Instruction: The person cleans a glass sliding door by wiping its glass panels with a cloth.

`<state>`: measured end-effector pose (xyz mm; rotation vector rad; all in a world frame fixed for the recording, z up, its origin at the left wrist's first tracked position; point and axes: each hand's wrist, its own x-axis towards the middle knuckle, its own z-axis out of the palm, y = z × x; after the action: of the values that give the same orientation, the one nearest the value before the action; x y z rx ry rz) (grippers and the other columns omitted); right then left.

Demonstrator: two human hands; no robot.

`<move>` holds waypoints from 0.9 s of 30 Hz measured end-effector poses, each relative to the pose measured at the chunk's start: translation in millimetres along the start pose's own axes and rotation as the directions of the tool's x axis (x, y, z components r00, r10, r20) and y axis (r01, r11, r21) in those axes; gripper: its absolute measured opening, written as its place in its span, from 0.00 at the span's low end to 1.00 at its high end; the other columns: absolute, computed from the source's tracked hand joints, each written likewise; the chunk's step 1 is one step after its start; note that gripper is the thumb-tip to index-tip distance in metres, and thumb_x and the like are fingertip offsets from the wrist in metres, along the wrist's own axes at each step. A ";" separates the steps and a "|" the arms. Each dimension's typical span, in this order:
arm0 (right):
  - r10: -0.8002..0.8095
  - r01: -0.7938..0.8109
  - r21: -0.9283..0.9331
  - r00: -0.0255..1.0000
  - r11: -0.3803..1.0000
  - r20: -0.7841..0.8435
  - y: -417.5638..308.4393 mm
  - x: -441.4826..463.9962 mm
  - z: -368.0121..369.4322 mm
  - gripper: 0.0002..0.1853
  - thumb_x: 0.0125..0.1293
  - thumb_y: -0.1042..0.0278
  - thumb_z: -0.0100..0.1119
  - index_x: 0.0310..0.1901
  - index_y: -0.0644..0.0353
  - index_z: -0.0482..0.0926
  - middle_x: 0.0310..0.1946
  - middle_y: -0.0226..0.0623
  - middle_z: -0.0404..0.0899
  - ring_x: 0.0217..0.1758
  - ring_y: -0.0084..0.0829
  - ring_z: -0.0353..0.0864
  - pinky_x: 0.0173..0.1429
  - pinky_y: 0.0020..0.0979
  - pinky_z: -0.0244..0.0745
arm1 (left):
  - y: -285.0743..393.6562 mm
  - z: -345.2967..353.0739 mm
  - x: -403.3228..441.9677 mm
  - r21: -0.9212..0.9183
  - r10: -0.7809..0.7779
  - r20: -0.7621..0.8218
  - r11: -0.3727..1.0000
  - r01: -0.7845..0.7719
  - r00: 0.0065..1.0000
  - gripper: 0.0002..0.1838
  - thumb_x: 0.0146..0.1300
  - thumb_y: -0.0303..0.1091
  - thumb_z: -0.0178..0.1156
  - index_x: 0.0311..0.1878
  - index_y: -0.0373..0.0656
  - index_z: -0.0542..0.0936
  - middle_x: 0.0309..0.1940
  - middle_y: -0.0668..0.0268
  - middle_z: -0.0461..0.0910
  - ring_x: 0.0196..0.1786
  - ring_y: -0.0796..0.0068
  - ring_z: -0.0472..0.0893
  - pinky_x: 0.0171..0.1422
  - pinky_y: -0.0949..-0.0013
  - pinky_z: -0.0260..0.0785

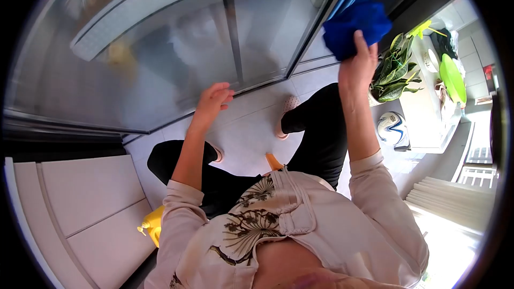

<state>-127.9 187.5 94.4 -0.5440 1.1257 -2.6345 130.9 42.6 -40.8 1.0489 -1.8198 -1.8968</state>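
My right hand (360,61) is raised and closed on a bunched blue cloth (356,25), with the thumb pressed against it. The cloth is held up near the dark edge frame of a glass door (176,48); whether it touches the frame I cannot tell. My left hand (214,100) hangs in front of the glass with its fingers loosely bent and slightly apart, holding nothing. The glass pane carries blurred reflections and has a dark upright bar (229,27) in it.
A potted plant (395,72) and a white and blue ball (392,128) are at right, beside a white cabinet (428,112) with a green basin (453,79). At left are a pale cabinet (101,198) and a yellow bottle (154,223). An orange object (274,161) shows between my legs.
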 end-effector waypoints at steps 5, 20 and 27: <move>-0.692 0.805 -0.139 0.571 0.576 0.442 -23.0 72.8 110.0 0.13 0.63 0.73 0.59 0.49 0.66 0.75 0.40 0.32 0.76 0.39 0.20 0.73 0.45 0.23 0.70 | 9.4 11.3 -8.1 0.071 0.197 0.143 0.975 -0.209 0.970 0.18 0.66 0.32 0.54 0.58 0.41 0.72 0.48 0.60 0.79 0.50 0.70 0.79 0.54 0.68 0.69; -0.162 0.997 -0.029 0.017 -0.071 0.987 244.9 -24.9 -2.1 0.31 0.39 0.72 0.58 0.46 0.22 0.80 0.45 0.22 0.67 0.52 0.31 0.59 0.55 0.37 0.48 | -42.6 32.7 -44.8 0.832 -0.121 0.419 0.447 -0.328 0.900 0.11 0.57 0.31 0.60 0.42 0.39 0.77 0.34 0.58 0.77 0.40 0.62 0.79 0.43 0.62 0.70; 0.050 0.993 -0.109 0.111 -0.039 0.993 310.8 -67.0 -73.0 0.32 0.41 0.72 0.61 0.49 0.19 0.78 0.44 0.25 0.62 0.51 0.31 0.58 0.52 0.37 0.52 | -49.7 11.5 -47.9 0.880 -0.011 0.305 0.386 -0.277 0.952 0.08 0.51 0.26 0.61 0.36 0.38 0.76 0.29 0.60 0.76 0.34 0.66 0.77 0.37 0.65 0.67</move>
<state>-79.2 46.3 -195.6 -2.9476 2.1124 -0.8013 168.7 90.4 -75.3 0.8334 -3.1477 -0.7799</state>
